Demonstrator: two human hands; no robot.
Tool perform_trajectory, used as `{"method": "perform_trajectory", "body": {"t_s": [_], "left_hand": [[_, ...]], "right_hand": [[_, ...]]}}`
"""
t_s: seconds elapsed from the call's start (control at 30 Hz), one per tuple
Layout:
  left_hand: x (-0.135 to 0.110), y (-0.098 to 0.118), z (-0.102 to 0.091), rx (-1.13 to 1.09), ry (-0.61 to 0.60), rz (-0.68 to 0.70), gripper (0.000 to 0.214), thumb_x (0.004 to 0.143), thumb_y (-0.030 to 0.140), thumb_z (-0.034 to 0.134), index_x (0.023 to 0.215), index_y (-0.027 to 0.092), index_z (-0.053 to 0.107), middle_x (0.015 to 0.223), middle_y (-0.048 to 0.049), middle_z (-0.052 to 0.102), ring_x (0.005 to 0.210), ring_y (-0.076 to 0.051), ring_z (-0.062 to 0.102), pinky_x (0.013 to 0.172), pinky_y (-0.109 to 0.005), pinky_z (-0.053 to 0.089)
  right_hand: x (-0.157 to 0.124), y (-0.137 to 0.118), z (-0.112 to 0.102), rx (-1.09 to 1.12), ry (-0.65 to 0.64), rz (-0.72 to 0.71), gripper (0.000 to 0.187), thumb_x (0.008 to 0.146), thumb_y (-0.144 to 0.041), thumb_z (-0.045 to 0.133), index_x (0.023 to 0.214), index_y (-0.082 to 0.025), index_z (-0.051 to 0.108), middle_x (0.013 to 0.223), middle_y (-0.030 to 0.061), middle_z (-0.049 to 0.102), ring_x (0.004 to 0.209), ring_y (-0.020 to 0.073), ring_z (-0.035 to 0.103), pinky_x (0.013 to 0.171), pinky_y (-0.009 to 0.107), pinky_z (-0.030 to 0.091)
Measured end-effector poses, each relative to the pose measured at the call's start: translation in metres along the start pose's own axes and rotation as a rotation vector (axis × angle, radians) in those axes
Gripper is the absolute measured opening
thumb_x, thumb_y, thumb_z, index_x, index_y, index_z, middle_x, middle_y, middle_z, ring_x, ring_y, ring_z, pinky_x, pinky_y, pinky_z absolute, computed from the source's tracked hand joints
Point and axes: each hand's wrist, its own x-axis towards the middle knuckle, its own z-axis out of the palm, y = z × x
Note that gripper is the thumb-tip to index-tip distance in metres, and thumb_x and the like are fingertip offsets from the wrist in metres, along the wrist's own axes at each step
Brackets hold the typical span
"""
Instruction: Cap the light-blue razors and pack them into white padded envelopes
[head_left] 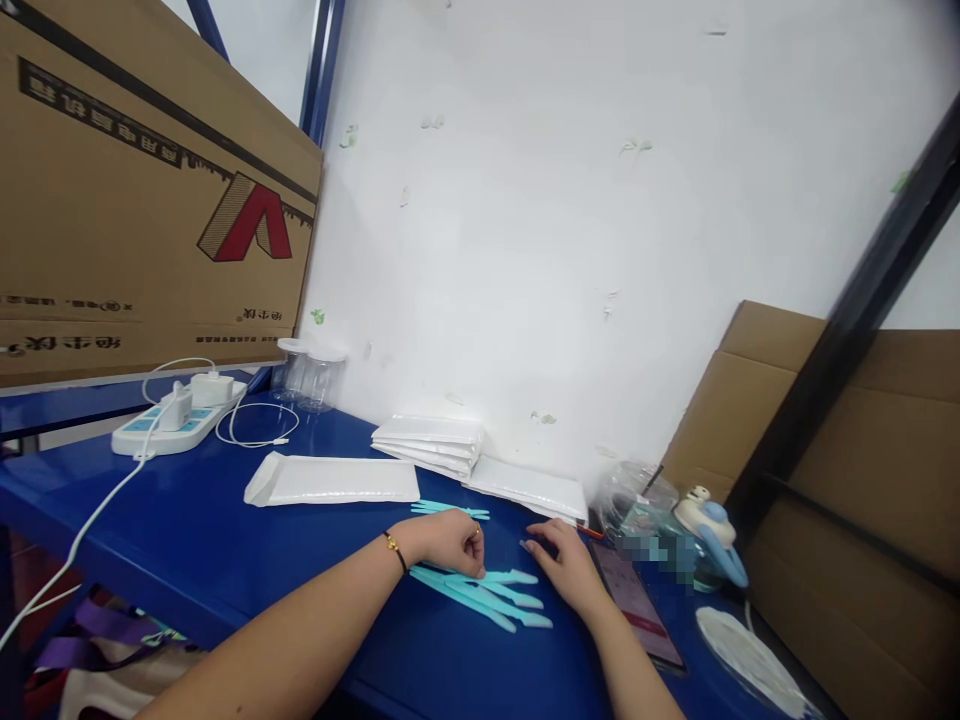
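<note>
Several turquoise eyebrow razors [491, 598] lie fanned out on the blue table. My left hand [448, 542] is over their upper part, with its fingers curled down and its fingertips at the razors. Whether it pinches one of them is hidden. Just beyond that hand lies a smaller group of turquoise razors [439, 509]. To the right, my right hand [564, 565] rests low over the table, apart from the razors, with its fingers loosely spread and nothing visible in them. A white padded mailer [334, 480] lies flat to the left of the hands.
Stacked white mailers [431, 445] and another mailer [529, 485] lie against the wall. A phone [637, 605] is right of my right hand, near a clear plastic container [634, 495] and a blue-topped bottle [709, 535]. A power strip [180, 425] with cables and lidded jars [321, 380] stand left.
</note>
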Motion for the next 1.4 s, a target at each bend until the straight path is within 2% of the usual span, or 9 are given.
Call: {"method": "perform_trajectory", "body": {"t_s": [0.17, 0.27, 0.57, 0.73, 0.87, 1.0, 1.17, 1.3, 1.4], "left_hand": [[0.002, -0.002, 0.002, 0.044, 0.001, 0.018, 0.017, 0.068, 0.027, 0.06, 0.081, 0.021, 0.069, 0.075, 0.0005, 0.068, 0.065, -0.014, 0.059, 0.052, -0.019, 0.04], [0.004, -0.005, 0.003, 0.058, 0.045, 0.024, 0.017, 0.071, 0.028, 0.058, 0.082, 0.02, 0.068, 0.075, 0.0003, 0.068, 0.066, -0.014, 0.059, 0.053, -0.019, 0.04], [0.009, -0.012, -0.008, 0.16, 0.196, 0.01, 0.017, 0.079, 0.025, 0.049, 0.087, 0.022, 0.065, 0.083, 0.0014, 0.068, 0.073, -0.013, 0.06, 0.062, -0.019, 0.04], [0.005, -0.024, -0.021, 0.265, 0.292, -0.06, 0.015, 0.077, 0.019, 0.05, 0.075, 0.022, 0.064, 0.082, 0.0018, 0.069, 0.08, -0.016, 0.06, 0.078, -0.026, 0.039], [-0.002, -0.037, -0.031, 0.301, 0.357, -0.154, 0.014, 0.075, 0.017, 0.051, 0.074, 0.021, 0.065, 0.081, -0.0003, 0.068, 0.08, -0.017, 0.06, 0.076, -0.027, 0.04], [-0.002, -0.035, -0.029, 0.287, 0.399, -0.159, 0.019, 0.071, 0.029, 0.062, 0.087, 0.021, 0.066, 0.091, -0.0036, 0.066, 0.086, -0.02, 0.059, 0.074, -0.026, 0.041], [0.0, -0.018, -0.016, 0.16, 0.238, -0.055, 0.025, 0.073, 0.042, 0.062, 0.087, 0.022, 0.067, 0.079, 0.001, 0.066, 0.072, -0.013, 0.06, 0.058, -0.018, 0.041], [-0.001, -0.012, -0.008, 0.02, 0.042, 0.009, 0.033, 0.072, 0.049, 0.063, 0.088, 0.021, 0.068, 0.074, 0.0009, 0.066, 0.065, -0.013, 0.058, 0.051, -0.018, 0.038], [0.002, -0.011, -0.005, 0.047, 0.04, 0.05, 0.025, 0.072, 0.043, 0.064, 0.084, 0.022, 0.069, 0.074, 0.0019, 0.066, 0.065, -0.012, 0.057, 0.052, -0.018, 0.036]], "right_hand": [[-0.003, -0.019, -0.003, 0.137, -0.092, 0.003, 0.031, 0.086, -0.045, 0.048, 0.078, -0.021, 0.066, 0.085, 0.0052, 0.062, 0.085, 0.0208, 0.056, 0.076, 0.03, 0.043], [-0.007, -0.026, -0.003, 0.101, -0.191, -0.005, 0.033, 0.083, -0.048, 0.052, 0.072, -0.02, 0.064, 0.081, 0.0036, 0.061, 0.082, 0.0199, 0.054, 0.075, 0.029, 0.041], [-0.002, -0.028, -0.005, 0.01, -0.254, 0.004, 0.045, 0.087, -0.056, 0.04, 0.064, -0.02, 0.055, 0.074, 0.0002, 0.056, 0.078, 0.0173, 0.05, 0.073, 0.028, 0.037], [0.0, -0.013, -0.003, -0.06, -0.21, 0.008, 0.046, 0.088, -0.055, 0.038, 0.062, -0.02, 0.052, 0.072, -0.0005, 0.055, 0.073, 0.0162, 0.05, 0.069, 0.027, 0.035], [-0.003, 0.001, -0.011, -0.131, -0.07, 0.116, 0.038, 0.086, -0.052, 0.044, 0.068, -0.021, 0.058, 0.073, -0.0001, 0.057, 0.069, 0.016, 0.051, 0.067, 0.028, 0.034], [-0.006, -0.013, -0.016, -0.104, -0.07, 0.115, 0.022, 0.08, -0.044, 0.057, 0.08, -0.023, 0.062, 0.082, -0.0002, 0.058, 0.069, 0.0155, 0.051, 0.071, 0.029, 0.035], [-0.012, -0.048, -0.007, -0.031, -0.346, 0.042, 0.018, 0.071, -0.038, 0.07, 0.079, -0.024, 0.063, 0.086, -0.0024, 0.057, 0.078, 0.0159, 0.052, 0.079, 0.031, 0.034], [-0.013, -0.059, -0.003, -0.029, -0.353, 0.062, 0.009, 0.074, -0.029, 0.066, 0.076, -0.023, 0.061, 0.085, -0.0027, 0.056, 0.077, 0.0152, 0.051, 0.077, 0.03, 0.034], [-0.01, -0.058, -0.003, -0.024, -0.316, 0.047, 0.006, 0.075, -0.027, 0.064, 0.075, -0.022, 0.061, 0.084, -0.0026, 0.056, 0.077, 0.0149, 0.051, 0.077, 0.029, 0.033]]}}
